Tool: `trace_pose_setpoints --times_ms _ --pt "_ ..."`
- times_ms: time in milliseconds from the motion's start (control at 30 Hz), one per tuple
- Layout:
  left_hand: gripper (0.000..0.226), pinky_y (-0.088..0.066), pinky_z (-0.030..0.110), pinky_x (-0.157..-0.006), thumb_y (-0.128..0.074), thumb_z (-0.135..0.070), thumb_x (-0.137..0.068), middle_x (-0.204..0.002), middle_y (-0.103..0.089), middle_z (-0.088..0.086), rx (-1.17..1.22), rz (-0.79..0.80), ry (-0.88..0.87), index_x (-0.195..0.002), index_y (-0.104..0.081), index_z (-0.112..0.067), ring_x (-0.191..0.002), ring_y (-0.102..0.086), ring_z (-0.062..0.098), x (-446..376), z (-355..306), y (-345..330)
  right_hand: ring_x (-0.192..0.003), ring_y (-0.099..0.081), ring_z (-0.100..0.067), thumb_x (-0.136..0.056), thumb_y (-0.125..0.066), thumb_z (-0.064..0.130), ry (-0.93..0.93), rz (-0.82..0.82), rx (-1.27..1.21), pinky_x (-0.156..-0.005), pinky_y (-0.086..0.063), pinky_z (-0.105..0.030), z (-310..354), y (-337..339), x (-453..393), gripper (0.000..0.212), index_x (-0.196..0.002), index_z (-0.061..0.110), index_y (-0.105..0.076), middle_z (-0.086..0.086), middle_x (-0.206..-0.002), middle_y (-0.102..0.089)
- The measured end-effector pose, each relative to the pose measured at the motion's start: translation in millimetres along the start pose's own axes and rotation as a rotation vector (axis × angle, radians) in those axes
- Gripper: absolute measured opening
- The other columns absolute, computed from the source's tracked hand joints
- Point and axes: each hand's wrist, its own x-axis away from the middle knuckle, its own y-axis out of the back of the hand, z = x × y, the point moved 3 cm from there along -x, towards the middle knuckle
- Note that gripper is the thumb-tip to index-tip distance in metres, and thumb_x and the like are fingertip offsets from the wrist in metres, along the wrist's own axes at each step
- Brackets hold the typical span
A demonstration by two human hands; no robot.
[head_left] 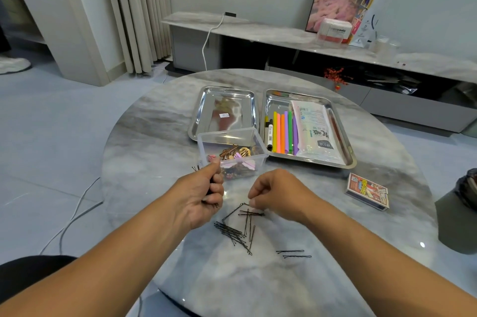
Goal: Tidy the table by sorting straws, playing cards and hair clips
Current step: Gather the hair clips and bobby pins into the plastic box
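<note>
My left hand (204, 194) grips a bundle of black bobby pins, whose ends stick out past the thumb and below the fist. With its fingertips my right hand (273, 194) pinches one pin at the top of a loose pile of black bobby pins (236, 232) on the marble table. Two more pins (294, 254) lie apart to the right. Just beyond my hands stands a clear plastic box (232, 146) holding gold and pink hair clips. Coloured straws (282, 133) and a white packet lie in the right steel tray (347, 146). A playing card box (367, 190) sits at the right.
A second steel tray (200, 112) stands left of the straw tray, with only a small sticker in it. Markers lie beside the straws. The round table's edge (108, 151) curves at the left; cables run on the floor there. A dark bin (459, 211) stands at the right.
</note>
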Motion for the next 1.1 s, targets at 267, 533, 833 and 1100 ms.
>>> trace_pose_setpoints --times_ms 267,533,833,1100 --pt "0.025 -0.018 0.012 -0.028 -0.061 -0.029 -0.094 -0.052 -0.043 -0.005 -0.033 0.019 0.013 -0.075 -0.051 -0.017 -0.035 -0.031 0.002 3 -2 -4 -0.08 -0.073 -0.021 -0.083 -0.074 0.003 -0.199 -0.056 -0.024 -0.078 -0.061 -0.034 -30 39 -3 0.01 -0.084 0.013 -0.072 -0.007 -0.082 -0.073" --pt "0.023 -0.018 0.012 -0.029 -0.063 -0.028 -0.093 -0.05 -0.042 -0.006 -0.098 -0.003 -0.023 -0.076 -0.051 -0.018 -0.036 -0.031 0.002 6 -9 0 -0.12 -0.051 -0.021 -0.061 -0.069 0.079 -0.028 -0.042 0.482 -0.103 -0.039 -0.04 0 1 6 0.091 -0.134 0.027 -0.053 0.003 -0.13 -0.056" --pt "0.023 -0.024 0.013 -0.032 -0.066 -0.032 -0.09 -0.056 -0.049 -0.002 -0.177 -0.052 0.025 -0.077 -0.057 -0.016 -0.04 -0.04 0.006 -1 17 2 -0.104 -0.045 -0.021 -0.066 -0.08 0.055 0.134 0.034 0.563 -0.082 -0.04 -0.034 15 -37 4 0.064 -0.117 0.026 -0.054 0.001 -0.111 -0.047" --pt "0.029 -0.038 0.018 -0.044 -0.061 -0.041 -0.092 -0.061 -0.053 0.001 -0.147 -0.082 0.058 -0.079 -0.055 -0.015 -0.05 -0.048 0.011 0 24 -3 -0.09 -0.059 -0.021 -0.084 -0.073 0.019 0.123 0.09 0.461 -0.072 -0.045 -0.027 9 -25 -2 0.014 -0.098 0.02 -0.071 -0.001 -0.094 -0.063"
